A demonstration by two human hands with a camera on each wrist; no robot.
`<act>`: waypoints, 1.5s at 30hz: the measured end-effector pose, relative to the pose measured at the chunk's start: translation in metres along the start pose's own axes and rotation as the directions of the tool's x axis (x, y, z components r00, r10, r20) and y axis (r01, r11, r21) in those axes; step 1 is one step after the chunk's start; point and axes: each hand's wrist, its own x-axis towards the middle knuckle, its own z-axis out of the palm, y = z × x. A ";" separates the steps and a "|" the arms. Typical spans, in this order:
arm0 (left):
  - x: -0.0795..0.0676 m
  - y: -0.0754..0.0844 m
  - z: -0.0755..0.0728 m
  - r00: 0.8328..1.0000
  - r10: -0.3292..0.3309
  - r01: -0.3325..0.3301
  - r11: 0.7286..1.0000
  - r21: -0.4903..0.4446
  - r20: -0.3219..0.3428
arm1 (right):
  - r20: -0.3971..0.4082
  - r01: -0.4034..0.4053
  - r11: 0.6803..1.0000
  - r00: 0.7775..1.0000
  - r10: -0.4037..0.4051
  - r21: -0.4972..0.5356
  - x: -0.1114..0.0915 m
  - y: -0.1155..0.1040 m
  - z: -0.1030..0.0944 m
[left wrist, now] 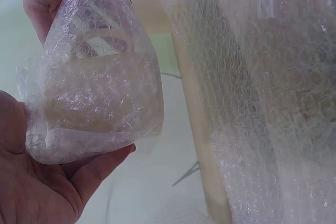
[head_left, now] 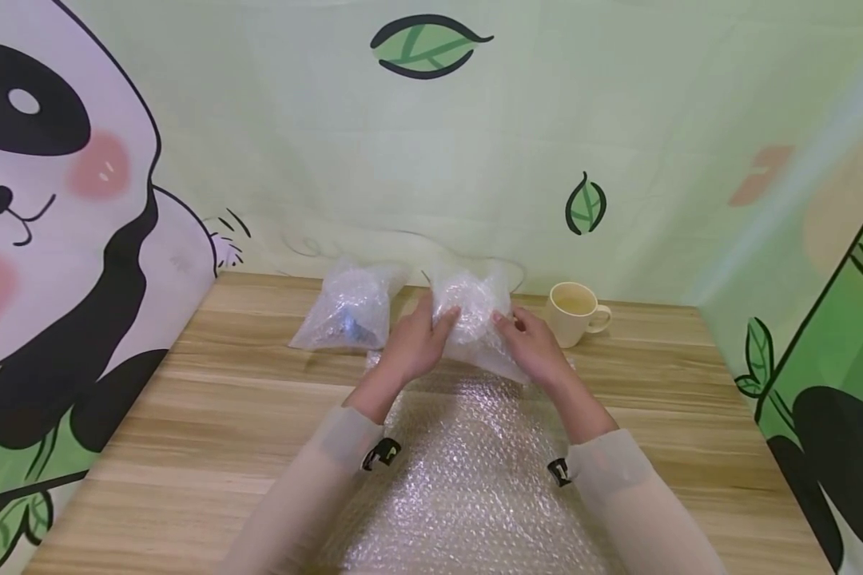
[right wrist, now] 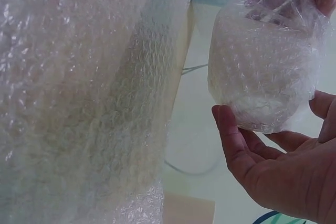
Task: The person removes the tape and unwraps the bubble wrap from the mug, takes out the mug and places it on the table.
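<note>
Near the back of the table, both hands grip a mug wrapped in bubble wrap (head_left: pixel 469 313). My left hand (head_left: pixel 415 342) holds its left side, thumb across the front; my right hand (head_left: pixel 535 343) holds the right side. In the left wrist view, the mug's handle shows faintly through the wrapped mug (left wrist: pixel 100 93), with the left hand (left wrist: pixel 42 182) curled round one end. From the right wrist, the right hand's (right wrist: pixel 286 174) fingers and thumb cup the wrapped mug (right wrist: pixel 262 61). A wide bubble wrap sheet (head_left: pixel 475 479) lies on the table below both hands.
Left of the hands stands another bubble-wrapped bundle (head_left: pixel 352 307) with something blue showing through. A cream mug (head_left: pixel 570 323) stands just beyond the right hand, handle to the right. Behind the wooden table (head_left: pixel 244 391) hangs a printed green backdrop (head_left: pixel 316 160).
</note>
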 end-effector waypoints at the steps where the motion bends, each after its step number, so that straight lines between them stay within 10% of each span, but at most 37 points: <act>1: -0.001 0.001 -0.001 1.000 -0.003 0.003 1.000 0.002 0.003 | 0.001 0.005 1.000 1.000 -0.005 -0.006 -0.001 0.000 0.000; 45: -0.073 0.012 0.003 0.994 0.108 -0.109 0.961 0.254 0.020 | 0.081 0.021 0.996 0.997 -0.014 -0.092 -0.074 0.009 -0.001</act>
